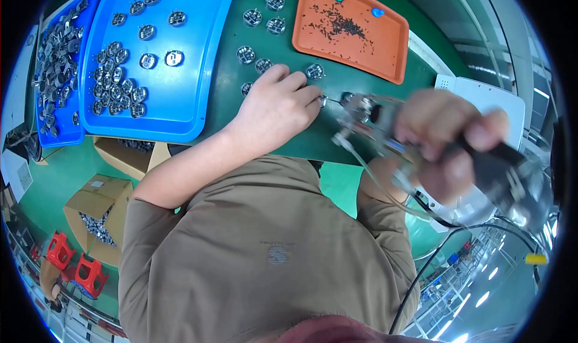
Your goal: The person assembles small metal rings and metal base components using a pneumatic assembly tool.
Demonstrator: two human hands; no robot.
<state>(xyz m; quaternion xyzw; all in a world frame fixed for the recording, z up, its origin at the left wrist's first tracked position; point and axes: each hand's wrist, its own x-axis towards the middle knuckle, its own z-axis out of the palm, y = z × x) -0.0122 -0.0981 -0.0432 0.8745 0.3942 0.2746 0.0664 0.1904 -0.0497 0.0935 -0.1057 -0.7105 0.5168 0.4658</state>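
Observation:
My left hand [280, 102] rests on the green worktop with bent fingers, its fingertips pressed on a small round part [324, 101] that they mostly hide. In my right hand [442, 138], smeared by motion, is a power screwdriver [364, 109] lying nearly level. Its thin bit points left at the part; whether they touch I cannot tell. Several round clear-and-grey parts [245, 55] lie around my left hand, one of them [315, 71] just beyond its fingers. Farther off, an orange tray [385, 63] carries loose tiny black screws [346, 27].
A large blue tray [174, 96] with similar round parts stands at left, beside a narrower blue tray [66, 129] heaped with grey pieces. A white device [490, 102] is at right. A black cable [430, 261] hangs near my right arm. Cardboard boxes [81, 201] and red stools [90, 275] are below left.

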